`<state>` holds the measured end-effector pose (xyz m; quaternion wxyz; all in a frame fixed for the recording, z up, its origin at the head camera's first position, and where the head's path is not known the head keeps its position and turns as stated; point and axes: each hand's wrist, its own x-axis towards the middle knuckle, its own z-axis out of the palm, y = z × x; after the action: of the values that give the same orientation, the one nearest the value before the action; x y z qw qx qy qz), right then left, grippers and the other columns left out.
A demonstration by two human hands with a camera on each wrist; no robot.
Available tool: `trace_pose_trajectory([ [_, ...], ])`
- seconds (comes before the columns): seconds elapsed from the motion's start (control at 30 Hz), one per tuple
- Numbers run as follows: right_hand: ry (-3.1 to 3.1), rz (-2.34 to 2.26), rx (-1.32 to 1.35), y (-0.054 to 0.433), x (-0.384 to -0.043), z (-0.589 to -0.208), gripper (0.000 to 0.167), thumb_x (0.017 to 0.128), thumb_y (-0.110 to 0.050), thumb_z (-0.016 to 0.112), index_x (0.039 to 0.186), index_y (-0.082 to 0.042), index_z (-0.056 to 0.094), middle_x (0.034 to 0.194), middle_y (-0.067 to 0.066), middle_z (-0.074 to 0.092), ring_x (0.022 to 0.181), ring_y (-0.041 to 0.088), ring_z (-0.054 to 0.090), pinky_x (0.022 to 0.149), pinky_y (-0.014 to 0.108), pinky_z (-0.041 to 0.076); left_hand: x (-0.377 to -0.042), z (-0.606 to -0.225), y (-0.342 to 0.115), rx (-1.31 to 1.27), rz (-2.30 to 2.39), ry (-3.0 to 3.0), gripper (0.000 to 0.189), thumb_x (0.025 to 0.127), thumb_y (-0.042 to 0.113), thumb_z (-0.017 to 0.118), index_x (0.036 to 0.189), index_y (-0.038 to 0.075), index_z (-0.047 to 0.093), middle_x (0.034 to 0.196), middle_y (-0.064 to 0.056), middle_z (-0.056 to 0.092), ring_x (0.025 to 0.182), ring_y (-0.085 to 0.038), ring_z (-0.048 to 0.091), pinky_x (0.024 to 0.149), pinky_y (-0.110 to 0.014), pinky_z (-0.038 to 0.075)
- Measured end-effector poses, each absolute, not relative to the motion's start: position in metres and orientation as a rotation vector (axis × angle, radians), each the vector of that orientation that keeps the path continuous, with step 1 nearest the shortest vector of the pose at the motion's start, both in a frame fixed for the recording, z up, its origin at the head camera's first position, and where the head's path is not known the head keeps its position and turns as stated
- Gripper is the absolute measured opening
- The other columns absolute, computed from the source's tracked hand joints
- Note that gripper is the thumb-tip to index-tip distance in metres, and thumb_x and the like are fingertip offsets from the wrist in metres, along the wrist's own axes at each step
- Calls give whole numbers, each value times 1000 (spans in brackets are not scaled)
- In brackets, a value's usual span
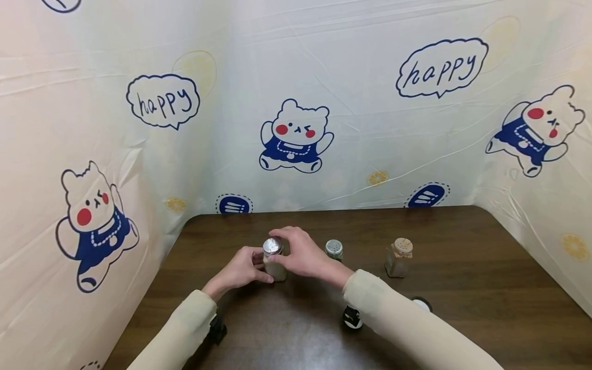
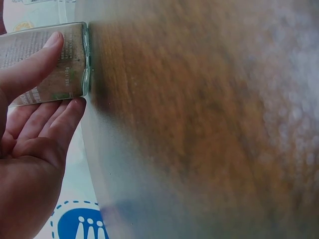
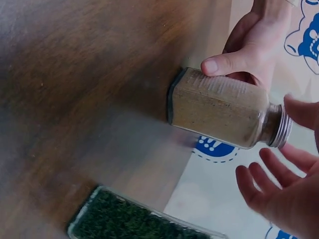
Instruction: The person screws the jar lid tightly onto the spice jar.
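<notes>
A square glass spice jar (image 1: 277, 271) with beige powder in it stands upright near the table's far side. My left hand (image 1: 240, 268) holds its body low down, with the thumb (image 2: 52, 50) on one face and the fingers on another. At the top of the jar, my right hand (image 1: 302, 254) has its thumb and index finger around the silver lid (image 3: 282, 130). Its other fingers (image 3: 249, 184) are bent loosely, apart from the glass. Behind the right wrist stands a jar of dark green flakes (image 3: 129, 216), partly hidden in the head view.
Farther right stands a glass jar of brown spice (image 1: 398, 262) with a perforated top. A small black and white object (image 1: 352, 317) and a white round thing with a black rim (image 1: 422, 303) show beside the right sleeve. A printed curtain (image 1: 296, 61) surrounds the wooden table (image 1: 296, 334).
</notes>
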<state>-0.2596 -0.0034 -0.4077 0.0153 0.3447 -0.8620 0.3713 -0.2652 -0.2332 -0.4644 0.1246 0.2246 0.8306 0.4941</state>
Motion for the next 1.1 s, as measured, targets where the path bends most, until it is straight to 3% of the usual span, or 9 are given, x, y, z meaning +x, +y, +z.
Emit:
trace_pose_trajectory([
  [0.2,-2692,1397,1171,2,-261,-411,57,99,-12,76,152,-10,55,151,8,57,137,16,52,110,41,48,-265,-466,-233,665,1449,2420,55,78,-3,91,130,-1,70,127,-13,73,124,-33,66,102,-43,54],
  [0.37,-2645,1499,1213,3,-263,-409,51,101,-3,70,150,-7,57,151,12,58,139,20,52,112,47,46,-264,-467,-233,652,1453,2409,55,79,-2,91,130,-2,70,126,-13,73,123,-33,66,102,-43,53],
  [0.53,-2639,1531,1223,2,-262,-406,48,101,2,66,148,-5,59,149,8,60,137,21,54,111,44,47,-265,-467,-234,658,1469,2387,56,79,-4,90,131,-3,69,127,-14,73,125,-34,65,102,-40,53],
  [0.8,-2627,1480,1250,2,-261,-407,41,103,2,63,143,-5,63,144,8,62,133,22,56,109,43,49,-264,-467,-234,645,1464,2391,57,80,-3,90,132,-4,68,127,-15,72,124,-34,66,102,-41,53],
  [1.1,-2634,1293,1200,0,-260,-407,39,101,-4,70,140,-5,67,138,7,66,132,22,55,108,41,48,-264,-466,-234,653,1460,2397,58,81,-2,90,134,-3,67,132,-16,70,127,-35,64,104,-44,52],
])
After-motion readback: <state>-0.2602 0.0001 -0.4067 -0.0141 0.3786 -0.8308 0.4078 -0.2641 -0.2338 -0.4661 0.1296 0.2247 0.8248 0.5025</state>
